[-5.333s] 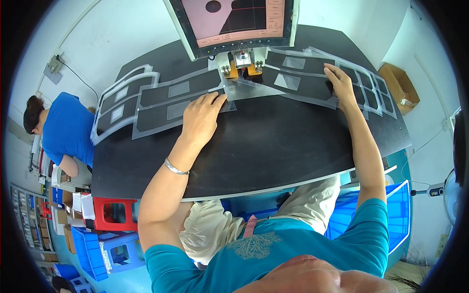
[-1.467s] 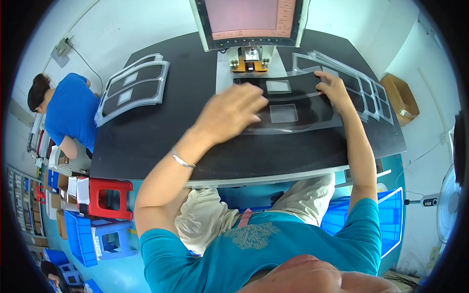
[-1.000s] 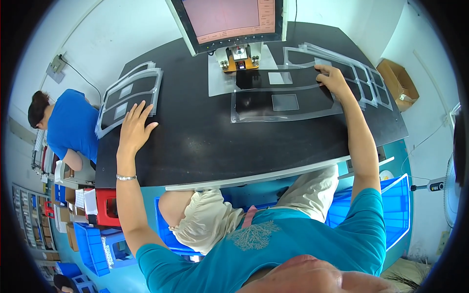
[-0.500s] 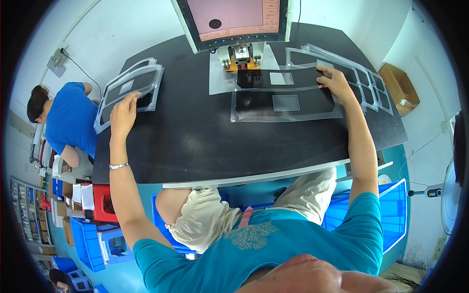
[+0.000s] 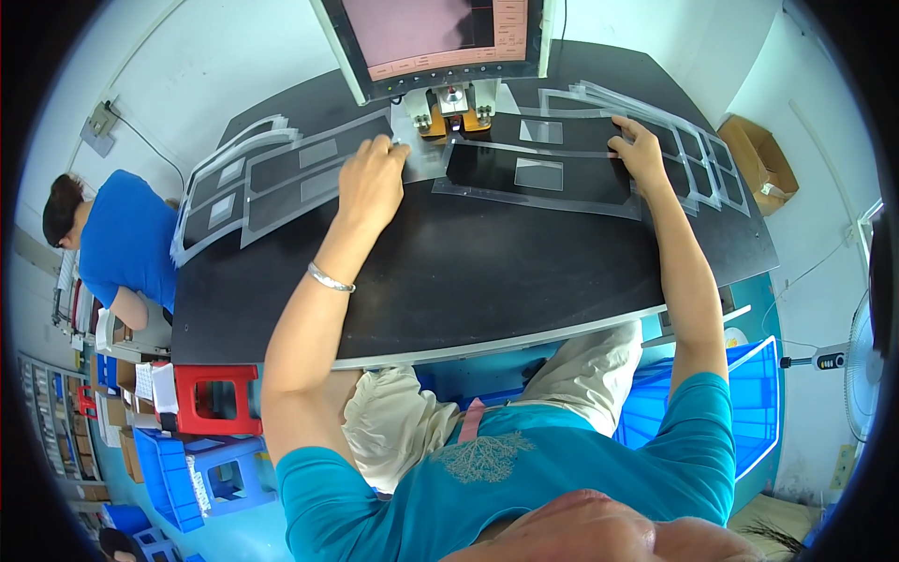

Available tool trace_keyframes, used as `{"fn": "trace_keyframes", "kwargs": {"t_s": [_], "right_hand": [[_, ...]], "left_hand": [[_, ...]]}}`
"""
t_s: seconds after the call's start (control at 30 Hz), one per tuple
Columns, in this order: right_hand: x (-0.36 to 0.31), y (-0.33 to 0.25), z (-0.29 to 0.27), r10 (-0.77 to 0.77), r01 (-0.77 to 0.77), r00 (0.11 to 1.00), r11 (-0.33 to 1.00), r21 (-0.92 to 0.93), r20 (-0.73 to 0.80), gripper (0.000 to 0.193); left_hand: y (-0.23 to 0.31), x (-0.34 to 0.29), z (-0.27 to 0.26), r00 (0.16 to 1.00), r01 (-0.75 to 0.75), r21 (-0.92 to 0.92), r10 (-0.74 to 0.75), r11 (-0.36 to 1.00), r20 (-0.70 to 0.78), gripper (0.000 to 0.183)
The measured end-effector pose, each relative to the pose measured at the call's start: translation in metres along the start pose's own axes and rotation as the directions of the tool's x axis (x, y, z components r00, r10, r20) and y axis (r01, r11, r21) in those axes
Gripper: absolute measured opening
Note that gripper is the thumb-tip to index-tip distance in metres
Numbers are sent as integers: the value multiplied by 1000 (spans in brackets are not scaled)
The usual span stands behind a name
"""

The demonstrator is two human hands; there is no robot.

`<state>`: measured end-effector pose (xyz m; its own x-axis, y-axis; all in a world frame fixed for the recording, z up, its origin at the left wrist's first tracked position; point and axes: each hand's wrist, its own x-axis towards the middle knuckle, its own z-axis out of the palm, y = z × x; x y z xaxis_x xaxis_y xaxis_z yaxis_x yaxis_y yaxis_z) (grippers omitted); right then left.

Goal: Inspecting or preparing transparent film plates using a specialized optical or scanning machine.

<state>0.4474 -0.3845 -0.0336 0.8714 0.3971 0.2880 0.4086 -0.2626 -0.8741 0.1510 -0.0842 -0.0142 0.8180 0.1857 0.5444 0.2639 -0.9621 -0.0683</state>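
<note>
My left hand (image 5: 373, 183) is closed at the right edge of a clear-bordered film sheet (image 5: 281, 199) with dark panels and pale rectangular windows. That sheet partly overlaps a left-hand stack of similar sheets (image 5: 195, 223). My fingertips partly hide the edge they grip. My right hand (image 5: 639, 155) pinches the right edge of another film sheet (image 5: 487, 169), which has two dark panels, each with a clear rectangle. Its upper left part lies by the orange-and-metal fixture (image 5: 456, 117) below the monitor. Beside my right hand, more sheets (image 5: 698, 155) lie fanned in a stack.
The monitor (image 5: 435, 37) stands at the back of the black table (image 5: 449, 272). An open cardboard box (image 5: 757, 169) sits past the right end. Another person in a blue shirt (image 5: 131, 234) is at the far left. A fan (image 5: 862, 375) stands at right.
My left hand has moved right from the left stack toward the fixture; a sheet now spans between them. The right-hand sheet has shifted and tilted slightly. The monitor picture has changed.
</note>
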Motion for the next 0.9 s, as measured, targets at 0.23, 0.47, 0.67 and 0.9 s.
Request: {"fn": "trace_keyframes", "kwargs": {"t_s": [0.23, 0.47, 0.67, 0.9], "right_hand": [[-6, -17, -1, 31, -32, 999, 998, 45, 21, 50], [-13, -25, -6, 33, -64, 985, 982, 180, 169, 45], [-16, -31, -7, 67, -81, 968, 996, 46, 240, 44], [-12, -20, 5, -49, 48, 999, 997, -65, -11, 45]], "left_hand": [[-1, -22, 13, 1000, 21, -65, -20, 998, 11, 27], [-1, -20, 12, 999, 33, -89, -32, 995, 12, 27], [-5, -24, 16, 1000, 20, -90, -21, 996, -18, 32], [-4, -24, 20, 1000, -17, -28, 18, 999, 16, 37]]}}
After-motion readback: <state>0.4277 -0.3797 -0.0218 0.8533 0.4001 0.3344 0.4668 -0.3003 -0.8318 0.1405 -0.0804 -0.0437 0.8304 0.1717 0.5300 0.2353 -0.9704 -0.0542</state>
